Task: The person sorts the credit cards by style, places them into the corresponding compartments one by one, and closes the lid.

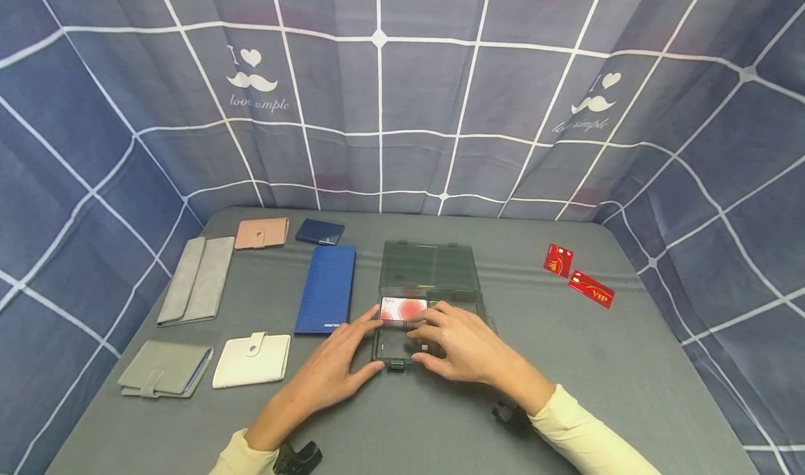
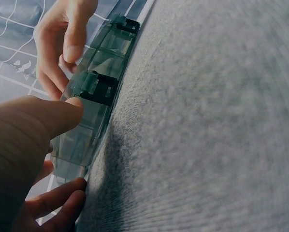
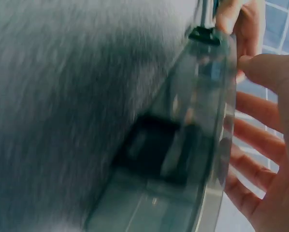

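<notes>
A dark green translucent plastic box [image 1: 396, 355] lies on the grey cloth with its lid [image 1: 430, 266] swung back. My left hand [image 1: 336, 363] holds the box's near-left corner, thumb at the front edge and fingers along the left side. In the back-left compartment sits a white card with a red round design [image 1: 404, 309]. Over the right side of the box is my right hand [image 1: 462, 342], its bent fingers reaching into the compartments. A small dark item with white and red marks [image 1: 424, 346] shows partly below those fingers. In the right wrist view, the right fingers are spread beside the box wall.
Two red VIP cards [image 1: 592, 289] lie at the right. Left of the box are a long blue wallet [image 1: 326, 290], a small navy holder [image 1: 320, 231], a pink wallet [image 1: 261, 232], a grey folded wallet [image 1: 196, 279], a white wallet [image 1: 251, 363] and a grey-green wallet [image 1: 166, 367].
</notes>
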Tool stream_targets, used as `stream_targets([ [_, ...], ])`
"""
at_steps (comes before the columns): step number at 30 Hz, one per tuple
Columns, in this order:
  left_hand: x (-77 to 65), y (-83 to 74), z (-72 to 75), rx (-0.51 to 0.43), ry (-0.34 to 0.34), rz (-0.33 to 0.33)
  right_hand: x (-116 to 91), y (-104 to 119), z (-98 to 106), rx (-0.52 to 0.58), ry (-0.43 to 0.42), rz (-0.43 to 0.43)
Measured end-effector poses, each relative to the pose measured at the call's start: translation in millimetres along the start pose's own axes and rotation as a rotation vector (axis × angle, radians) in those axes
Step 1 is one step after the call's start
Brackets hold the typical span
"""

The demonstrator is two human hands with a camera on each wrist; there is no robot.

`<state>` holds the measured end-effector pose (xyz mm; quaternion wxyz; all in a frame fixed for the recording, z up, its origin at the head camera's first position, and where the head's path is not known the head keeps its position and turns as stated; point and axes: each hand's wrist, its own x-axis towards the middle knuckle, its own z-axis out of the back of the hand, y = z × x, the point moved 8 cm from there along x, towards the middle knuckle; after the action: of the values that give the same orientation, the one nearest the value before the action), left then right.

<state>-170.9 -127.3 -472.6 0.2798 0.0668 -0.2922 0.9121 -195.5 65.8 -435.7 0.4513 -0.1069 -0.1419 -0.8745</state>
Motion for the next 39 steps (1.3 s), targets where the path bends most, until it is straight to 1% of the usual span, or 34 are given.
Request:
stream_targets([
  [2, -0.1, -0.5, 0.1, 0.001, -0.007, -0.009, -7, -16, 7, 0.013, -0.023, -0.046],
  [4, -0.4, -1.1, 0.3, 0.003, -0.016, -0.019, -18, -41, 16, 0.028, -0.049, -0.117],
  [7, -0.2, -2.5, 1.4, 0.002, -0.032, -0.037, -44, -90, 31, 0.023, -0.081, -0.238],
  [11, -0.3, -3.5, 3.4, 0.001, -0.046, -0.051, -89, -163, 50, 0.016, -0.125, -0.38],
  [13, -0.8, -3.2, 3.9, 0.006, -0.046, -0.051, -113, -196, 59, 0.012, -0.136, -0.442],
  [15, -1.0, -2.9, 4.2, 0.009, -0.046, -0.051, -134, -224, 68, 0.002, -0.128, -0.492],
  [17, -1.0, -2.7, 4.1, 0.013, -0.046, -0.052, -152, -247, 74, -0.003, -0.099, -0.531],
  [20, -0.8, -2.6, 3.2, 0.012, -0.043, -0.052, -173, -271, 77, -0.012, -0.025, -0.57],
  [23, -0.4, -2.7, 2.0, 0.011, -0.042, -0.052, -188, -282, 78, -0.017, 0.034, -0.6],
  [26, -0.1, -3.0, 1.6, 0.009, -0.043, -0.052, -197, -285, 78, -0.02, 0.067, -0.633],
  [29, -0.1, -3.7, 1.8, 0.011, -0.047, -0.056, -202, -280, 78, -0.053, 0.089, -0.674],
  [31, -0.2, -4.1, 1.9, 0.014, -0.049, -0.058, -201, -273, 78, -0.074, 0.075, -0.675],
  [34, -0.2, -3.5, 1.2, 0.012, -0.043, -0.051, -189, -254, 79, -0.084, 0.021, -0.648],
  [37, 0.0, -1.6, -0.3, 0.008, -0.028, -0.032, -165, -228, 81, -0.052, -0.056, -0.579],
  [39, 0.4, -1.0, -1.4, 0.004, -0.018, -0.023, -146, -207, 83, -0.024, -0.107, -0.51],
])
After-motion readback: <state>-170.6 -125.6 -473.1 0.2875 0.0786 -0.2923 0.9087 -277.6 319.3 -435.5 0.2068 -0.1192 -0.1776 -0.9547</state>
